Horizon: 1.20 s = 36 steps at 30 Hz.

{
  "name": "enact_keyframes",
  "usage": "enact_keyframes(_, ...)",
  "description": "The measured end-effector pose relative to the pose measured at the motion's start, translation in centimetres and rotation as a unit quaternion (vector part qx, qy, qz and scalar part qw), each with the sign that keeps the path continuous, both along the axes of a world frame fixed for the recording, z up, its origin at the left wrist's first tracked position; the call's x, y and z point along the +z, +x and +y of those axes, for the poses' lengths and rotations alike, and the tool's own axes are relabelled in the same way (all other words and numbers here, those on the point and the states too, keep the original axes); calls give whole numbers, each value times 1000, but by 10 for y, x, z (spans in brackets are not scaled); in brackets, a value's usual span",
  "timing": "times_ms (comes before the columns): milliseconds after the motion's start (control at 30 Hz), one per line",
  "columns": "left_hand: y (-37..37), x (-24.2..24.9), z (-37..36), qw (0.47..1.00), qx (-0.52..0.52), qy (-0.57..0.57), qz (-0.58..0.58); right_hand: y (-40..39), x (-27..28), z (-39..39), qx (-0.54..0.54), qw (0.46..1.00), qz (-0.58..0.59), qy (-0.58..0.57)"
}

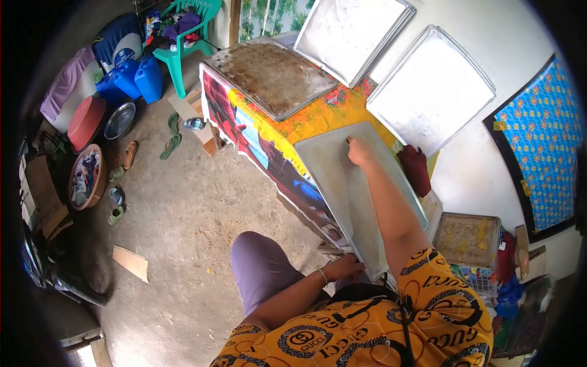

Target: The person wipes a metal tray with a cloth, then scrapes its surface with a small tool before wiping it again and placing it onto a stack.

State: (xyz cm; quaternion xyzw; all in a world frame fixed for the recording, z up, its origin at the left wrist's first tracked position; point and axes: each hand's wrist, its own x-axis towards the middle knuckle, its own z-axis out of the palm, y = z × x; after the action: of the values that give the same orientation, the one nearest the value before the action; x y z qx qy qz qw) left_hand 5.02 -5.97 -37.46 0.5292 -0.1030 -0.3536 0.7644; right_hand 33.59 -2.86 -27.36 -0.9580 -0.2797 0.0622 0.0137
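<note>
A grey metal baking tray (pixel 327 168) lies slantwise over the near end of the table, reaching back to my body. My right hand (pixel 361 151) is closed in a fist on its far part; a small dark bit shows at the fingers, too small to name. My left hand (pixel 344 268) grips the tray's near left corner, its fingers partly hidden. Beside the tray's right edge sits a dark red cloth (pixel 414 171). Farther along the table lies a brown-stained tray (pixel 269 70).
Shiny trays (pixel 431 85) lean on the wall at the right. A crate topped with a stained tray (pixel 468 238) stands low right. On the left are slippers (pixel 171 147), a laundry basin (pixel 85 177), blue jugs (pixel 148 79) and a green chair (pixel 174 58).
</note>
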Motion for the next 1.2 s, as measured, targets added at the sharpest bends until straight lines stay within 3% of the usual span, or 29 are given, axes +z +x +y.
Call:
enact_keyframes(33, 3, 0, 0, 1000, -4, 6, -6, 1, 10, 0, 1, 1000, 10, -16)
enact_keyframes(100, 2, -7, -12, 992, 96, -14, -84, -47, 9, 19, 31, 992, 26, -120)
enact_keyframes(133, 2, -12, -17, 982, 144, -24, -121, -61, 0, 20, 50, 996, -21, -77)
enact_keyframes(200, 7, -8, -14, 993, 91, -29, -74, -80, -24, 16, 83, 991, -106, 16)
enact_keyframes(267, 3, 0, -9, 998, 48, -22, -21, -34, -13, -6, 1, 999, -15, -45)
enact_keyframes(333, 0, 2, -6, 998, 60, -24, -16, 1, -4, -37, -20, 1000, -14, 2)
enact_keyframes(367, 1, 5, -5, 997, 66, -25, -17, -7, -3, -40, -8, 1000, -10, -26)
enact_keyframes(400, 0, 15, -1, 996, 75, -43, 9, -19, -3, -44, 2, 998, -8, -55)
enact_keyframes(500, 5, -5, -6, 994, 70, 35, -81, -97, -1, -61, 56, 994, -23, -94)
enact_keyframes(600, 5, -11, -8, 998, 61, -3, -17, -168, 5, -104, 116, 989, -20, -89)
enact_keyframes(700, 2, 2, -5, 997, 77, -9, -5, -196, 30, -159, 143, 988, 45, -36)
enact_keyframes(733, 2, -4, -6, 996, 89, -28, -2, -209, 69, -163, 81, 987, 118, -77)
enact_keyframes(833, -8, 32, 10, 990, 131, -27, 41, -213, 71, -216, 2, 993, 109, -40)
enact_keyframes(967, -16, 29, 62, 972, 235, 0, 29, -228, 63, -269, 1, 990, 41, 132)
enact_keyframes(1000, -23, 40, 78, 959, 273, 58, 43, -235, 65, -275, -1, 988, 37, 149)
enact_keyframes(1033, -26, 39, 85, 918, 380, 95, 57, -241, 65, -280, -4, 986, 34, 166)
enact_keyframes(1100, -35, 37, 110, 884, 437, 137, 90, -246, 53, -286, -3, 989, 27, 145)
enact_keyframes(1200, -45, 37, 128, 859, 497, 24, 120, -251, 46, -278, 23, 991, -7, 135)
